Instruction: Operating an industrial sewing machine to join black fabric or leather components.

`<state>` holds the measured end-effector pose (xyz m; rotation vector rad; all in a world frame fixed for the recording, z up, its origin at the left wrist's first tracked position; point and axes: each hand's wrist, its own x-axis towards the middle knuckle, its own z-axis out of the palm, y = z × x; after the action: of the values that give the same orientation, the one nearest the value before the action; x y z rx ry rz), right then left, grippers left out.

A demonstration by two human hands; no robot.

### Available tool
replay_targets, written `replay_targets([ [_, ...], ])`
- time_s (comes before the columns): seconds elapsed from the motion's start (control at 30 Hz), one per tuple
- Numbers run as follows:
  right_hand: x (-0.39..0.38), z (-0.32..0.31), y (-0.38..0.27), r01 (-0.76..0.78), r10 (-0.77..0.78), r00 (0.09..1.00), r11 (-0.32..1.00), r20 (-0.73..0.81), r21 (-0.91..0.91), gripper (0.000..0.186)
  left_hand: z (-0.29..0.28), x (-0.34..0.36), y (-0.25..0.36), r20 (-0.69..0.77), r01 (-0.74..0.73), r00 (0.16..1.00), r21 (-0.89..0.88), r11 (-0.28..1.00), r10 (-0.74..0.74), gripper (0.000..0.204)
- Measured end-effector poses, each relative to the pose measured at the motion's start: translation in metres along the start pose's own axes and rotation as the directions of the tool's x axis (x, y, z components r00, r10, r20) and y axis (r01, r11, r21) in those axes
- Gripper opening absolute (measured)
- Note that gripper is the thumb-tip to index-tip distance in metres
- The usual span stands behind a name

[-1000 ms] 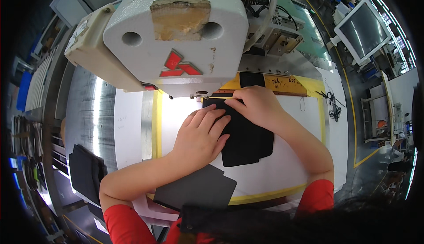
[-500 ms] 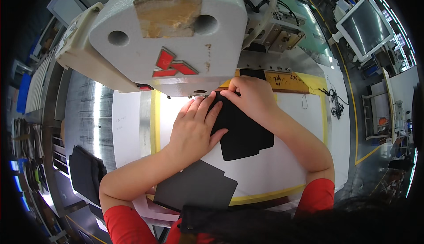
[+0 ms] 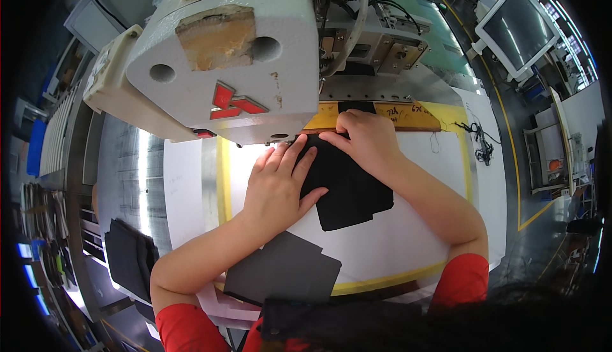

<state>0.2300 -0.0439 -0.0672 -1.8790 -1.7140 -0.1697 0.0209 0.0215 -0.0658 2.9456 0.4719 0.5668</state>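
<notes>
A black fabric piece (image 3: 350,183) with a stepped lower edge lies on the white work surface, in front of a large sewing machine head (image 3: 223,59). My left hand (image 3: 277,177) rests flat on its left side with fingers spread, the fingertips reaching under the front of the machine head. At the fabric's far edge my right hand (image 3: 366,135) has its fingers curled and thumb pressed in, gripping the cloth beside the yellow marked guide strip (image 3: 417,116). The exact pinch is partly hidden by the fingers. A dark grey flat piece (image 3: 284,269) lies nearer, below my left forearm.
A stack of black fabric pieces (image 3: 129,253) sits at the left. Tangled black thread (image 3: 482,145) lies on the right side of the surface. Metal clamp parts (image 3: 401,56) stand behind the guide strip. A screen on a stand (image 3: 517,30) is at the far right.
The view has shifted, so the machine head appears farther left and more of its top shows. Both hands stay in nearly the same place on the black fabric piece.
</notes>
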Motion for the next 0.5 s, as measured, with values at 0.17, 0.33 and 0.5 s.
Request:
replay_targets([
  [0.17,-0.015,-0.018,0.019,-0.156,0.156,0.985,0.988,0.071,-0.009,0.036,-0.001,0.001,0.0,-0.011,-0.02,1.0,0.028,0.999,0.02,0.063],
  [0.33,-0.018,-0.027,0.023,-0.203,0.206,0.974,0.978,0.092,-0.04,0.03,-0.003,0.003,0.003,0.063,0.027,0.998,0.028,0.999,-0.029,0.065],
  [0.5,-0.04,-0.027,-0.009,0.17,-0.171,0.985,0.979,-0.002,-0.112,0.031,-0.002,0.002,0.004,0.039,0.034,0.999,0.028,0.999,-0.035,0.066],
])
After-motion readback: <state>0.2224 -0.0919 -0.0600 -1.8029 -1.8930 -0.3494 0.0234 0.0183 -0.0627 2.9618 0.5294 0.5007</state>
